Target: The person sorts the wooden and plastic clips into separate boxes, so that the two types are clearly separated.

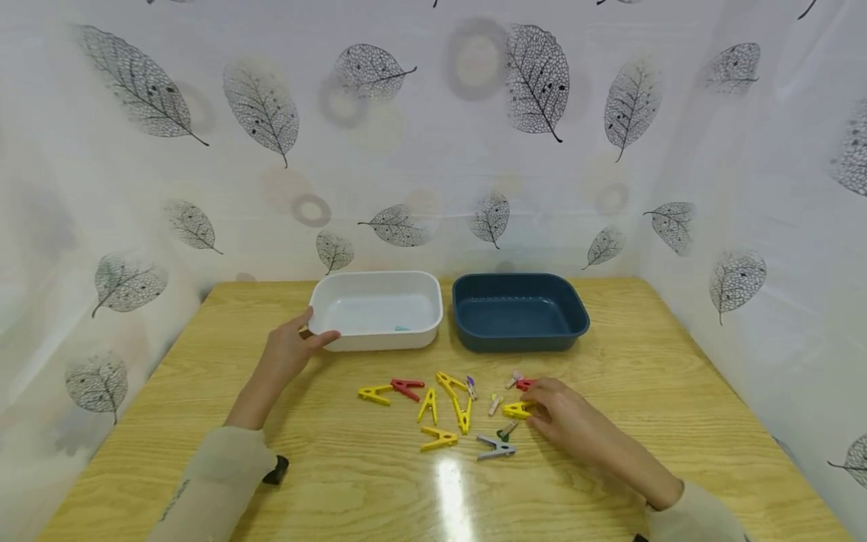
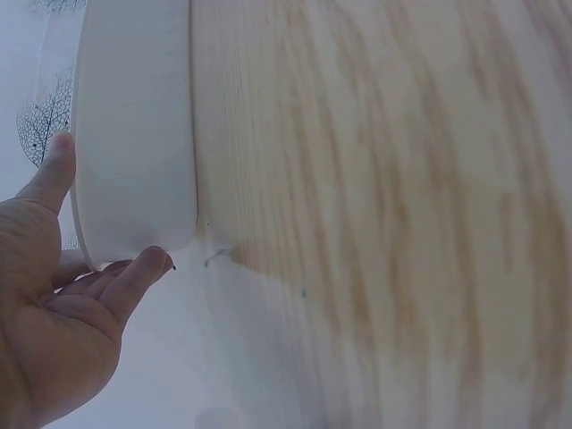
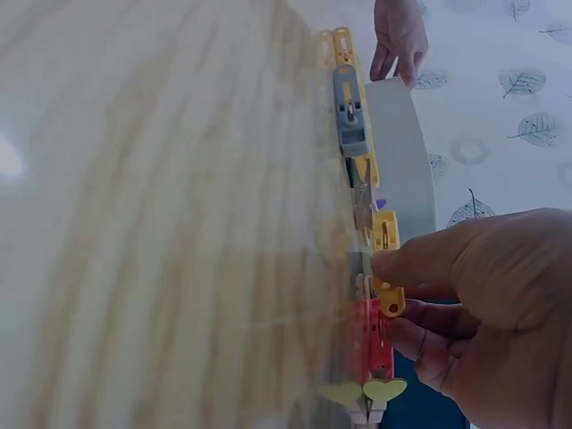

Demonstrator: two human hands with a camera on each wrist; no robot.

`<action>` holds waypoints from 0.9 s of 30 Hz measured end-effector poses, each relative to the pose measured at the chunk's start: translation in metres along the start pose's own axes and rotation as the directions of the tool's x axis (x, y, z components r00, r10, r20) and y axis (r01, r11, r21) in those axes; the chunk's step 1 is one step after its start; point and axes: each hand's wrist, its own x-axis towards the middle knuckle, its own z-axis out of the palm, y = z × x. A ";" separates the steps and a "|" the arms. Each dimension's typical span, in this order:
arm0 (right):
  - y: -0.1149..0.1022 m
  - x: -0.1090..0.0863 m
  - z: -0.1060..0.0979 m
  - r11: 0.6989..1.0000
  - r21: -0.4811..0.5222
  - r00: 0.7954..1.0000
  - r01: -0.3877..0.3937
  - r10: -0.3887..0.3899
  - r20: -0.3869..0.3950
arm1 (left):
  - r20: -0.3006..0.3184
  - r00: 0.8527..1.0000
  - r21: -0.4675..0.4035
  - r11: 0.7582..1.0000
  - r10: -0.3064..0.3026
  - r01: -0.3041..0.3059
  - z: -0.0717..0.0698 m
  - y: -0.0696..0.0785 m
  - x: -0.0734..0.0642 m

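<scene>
My left hand [image 1: 286,351] holds the left end of the white plastic basin [image 1: 379,342], its thumb at the front rim and fingers against the end wall. Inside that basin lies a small teal piece [image 1: 403,328]. On the table, my right hand [image 1: 565,418] pinches a yellow clothespin [image 1: 518,410] between thumb and fingers. Just behind it, partly covered by the fingers, is a red clothespin [image 1: 524,384]. A small wooden clip [image 1: 495,405] lies to its left, and a grey clothespin [image 1: 497,447] lies nearer me. In the right wrist view, a clip with a yellow-green heart [image 3: 384,390] shows below the red one.
A dark blue basin [image 1: 520,342] stands right of the white one. Several yellow clothespins, another red clothespin [image 1: 407,388], a small clip with a purple top [image 1: 470,387] and one with a green base [image 1: 506,431] lie scattered mid-table. A leaf-patterned curtain [image 1: 420,165] surrounds the wooden table [image 1: 352,482].
</scene>
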 end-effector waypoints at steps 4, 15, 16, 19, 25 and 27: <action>0.003 0.002 -0.004 0.998 0.065 0.999 -0.025 0.027 -0.024 | -0.001 1.000 0.004 1.000 -0.006 0.006 0.000 0.001 0.000; 0.006 0.014 -0.021 0.980 0.190 0.997 -0.059 0.067 -0.040 | 0.003 1.000 0.005 1.000 -0.002 0.002 -0.001 0.000 -0.001; 0.007 0.015 -0.022 0.979 0.195 0.997 -0.057 0.067 -0.044 | 0.001 1.000 0.005 1.000 0.001 -0.001 -0.001 0.000 -0.001; 0.006 0.020 -0.025 0.980 0.194 0.996 -0.054 0.067 -0.061 | -0.004 1.000 0.005 1.000 0.011 -0.011 -0.001 -0.001 -0.001; 0.005 0.033 -0.031 0.985 0.173 0.994 -0.028 0.046 -0.101 | -0.010 1.000 0.002 1.000 0.018 -0.018 -0.001 -0.002 -0.001; 0.005 0.039 -0.034 0.986 0.165 0.993 -0.011 0.030 -0.118 | -0.014 1.000 -0.001 1.000 0.021 -0.022 -0.001 -0.001 0.000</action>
